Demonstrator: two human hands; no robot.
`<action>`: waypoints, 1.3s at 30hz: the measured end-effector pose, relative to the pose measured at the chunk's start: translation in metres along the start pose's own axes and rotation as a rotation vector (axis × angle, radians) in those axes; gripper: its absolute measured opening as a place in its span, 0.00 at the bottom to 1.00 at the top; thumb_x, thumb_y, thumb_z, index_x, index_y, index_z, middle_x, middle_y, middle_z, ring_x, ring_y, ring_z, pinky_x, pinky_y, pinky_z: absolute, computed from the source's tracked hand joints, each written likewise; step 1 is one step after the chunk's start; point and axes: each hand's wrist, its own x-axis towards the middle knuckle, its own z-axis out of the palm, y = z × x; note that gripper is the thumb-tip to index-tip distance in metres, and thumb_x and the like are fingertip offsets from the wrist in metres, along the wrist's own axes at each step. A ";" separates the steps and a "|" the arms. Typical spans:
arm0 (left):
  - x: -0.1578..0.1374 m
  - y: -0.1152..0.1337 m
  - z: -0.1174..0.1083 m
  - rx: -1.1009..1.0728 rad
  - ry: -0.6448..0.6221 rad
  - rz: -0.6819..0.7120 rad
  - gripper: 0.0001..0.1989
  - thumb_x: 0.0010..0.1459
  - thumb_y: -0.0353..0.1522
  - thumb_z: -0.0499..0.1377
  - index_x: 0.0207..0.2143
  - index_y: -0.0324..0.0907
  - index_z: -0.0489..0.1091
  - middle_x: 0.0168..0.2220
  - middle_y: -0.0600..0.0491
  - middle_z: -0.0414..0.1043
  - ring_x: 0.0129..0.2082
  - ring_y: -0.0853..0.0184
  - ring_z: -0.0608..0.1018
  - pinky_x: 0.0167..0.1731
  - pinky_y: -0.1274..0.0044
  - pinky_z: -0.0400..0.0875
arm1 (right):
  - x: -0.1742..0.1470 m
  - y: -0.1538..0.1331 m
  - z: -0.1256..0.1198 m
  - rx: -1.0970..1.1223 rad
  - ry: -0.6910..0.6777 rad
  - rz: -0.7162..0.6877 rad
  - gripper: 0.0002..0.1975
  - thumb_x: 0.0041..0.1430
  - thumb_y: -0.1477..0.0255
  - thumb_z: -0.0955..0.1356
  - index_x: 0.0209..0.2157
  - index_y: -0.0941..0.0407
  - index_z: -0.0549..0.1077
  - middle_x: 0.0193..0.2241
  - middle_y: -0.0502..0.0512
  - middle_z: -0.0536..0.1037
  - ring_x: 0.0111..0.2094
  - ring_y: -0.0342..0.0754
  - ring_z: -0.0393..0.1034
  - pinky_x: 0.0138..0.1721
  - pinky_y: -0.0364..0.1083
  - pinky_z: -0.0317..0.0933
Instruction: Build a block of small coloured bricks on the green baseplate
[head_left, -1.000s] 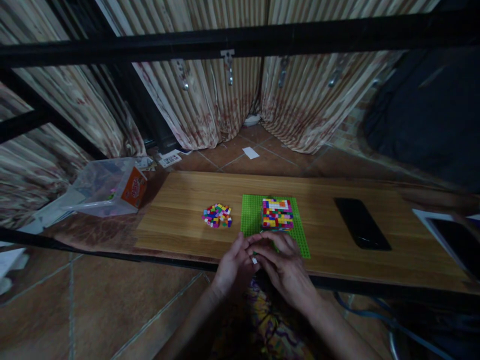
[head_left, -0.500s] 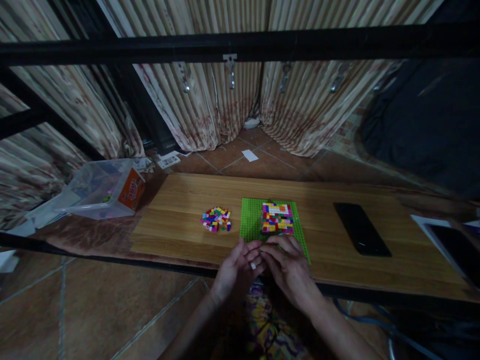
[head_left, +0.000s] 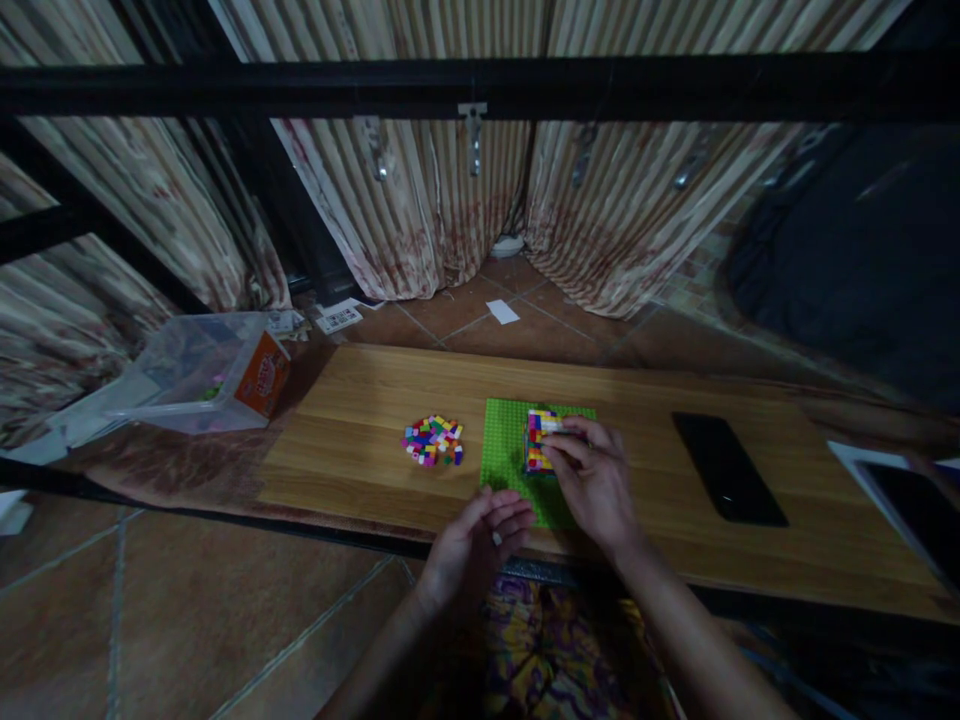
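My left hand [head_left: 484, 535] is cupped palm up at the table's front edge, just before the green baseplate [head_left: 501, 440]. In its curled fingers lies a small white brick [head_left: 497, 538]. Over the baseplate, a block of stacked coloured bricks [head_left: 534, 458] is partly covered by my right hand [head_left: 596, 480]. The thumb and fingertips of that hand are pinched together at the top of the stack; whatever is between them is hidden. Left of the baseplate, a loose pile of small coloured bricks [head_left: 431, 437] lies on the wooden table.
A black phone-like slab [head_left: 727, 468] lies on the table [head_left: 360, 400] to the right. Farther right is another dark-screened device [head_left: 907, 500]. A clear plastic box [head_left: 202, 375] with an orange label stands at the left. A dark metal bar [head_left: 420, 90] crosses above.
My right hand has moved forward from beside my left hand onto the brick stack. My left hand has shifted slightly left, keeping the white brick.
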 end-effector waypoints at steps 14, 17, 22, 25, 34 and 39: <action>0.000 0.002 -0.002 0.037 0.025 0.002 0.11 0.57 0.36 0.56 0.37 0.38 0.73 0.41 0.45 0.75 0.44 0.62 0.75 0.50 0.70 0.63 | 0.002 -0.002 0.011 0.140 0.100 0.157 0.05 0.52 0.71 0.68 0.28 0.51 0.78 0.41 0.54 0.72 0.46 0.52 0.62 0.46 0.54 0.60; 0.000 0.001 -0.002 0.024 0.020 0.015 0.12 0.56 0.36 0.57 0.37 0.37 0.73 0.40 0.44 0.75 0.44 0.61 0.75 0.49 0.70 0.62 | -0.001 -0.001 0.012 0.143 0.099 0.135 0.06 0.53 0.71 0.67 0.29 0.51 0.78 0.42 0.55 0.72 0.46 0.53 0.63 0.45 0.55 0.60; 0.000 0.003 0.001 -0.003 -0.005 0.028 0.13 0.56 0.37 0.57 0.36 0.37 0.73 0.40 0.44 0.75 0.43 0.61 0.75 0.49 0.70 0.62 | -0.003 0.002 0.015 0.110 0.126 0.078 0.06 0.54 0.71 0.67 0.29 0.51 0.78 0.41 0.54 0.73 0.45 0.53 0.63 0.46 0.56 0.59; -0.001 0.009 0.003 -0.027 -0.021 0.041 0.16 0.57 0.40 0.55 0.38 0.36 0.73 0.41 0.43 0.74 0.43 0.62 0.74 0.50 0.71 0.62 | -0.003 0.002 0.012 0.072 0.119 0.057 0.06 0.55 0.70 0.67 0.29 0.51 0.78 0.41 0.55 0.73 0.45 0.53 0.64 0.46 0.56 0.59; -0.007 0.014 0.006 -0.097 -0.100 0.073 0.21 0.59 0.43 0.51 0.40 0.34 0.71 0.40 0.43 0.73 0.42 0.62 0.74 0.49 0.72 0.62 | -0.044 -0.055 -0.010 0.198 -0.235 -0.119 0.09 0.60 0.71 0.64 0.40 0.49 0.75 0.39 0.54 0.74 0.41 0.50 0.67 0.40 0.50 0.63; -0.007 0.009 0.005 -0.035 -0.111 0.064 0.23 0.58 0.45 0.51 0.41 0.35 0.71 0.44 0.42 0.71 0.46 0.59 0.72 0.49 0.71 0.61 | -0.061 -0.071 -0.003 0.142 -0.369 -0.101 0.07 0.59 0.73 0.64 0.39 0.52 0.73 0.36 0.54 0.75 0.39 0.51 0.67 0.40 0.51 0.62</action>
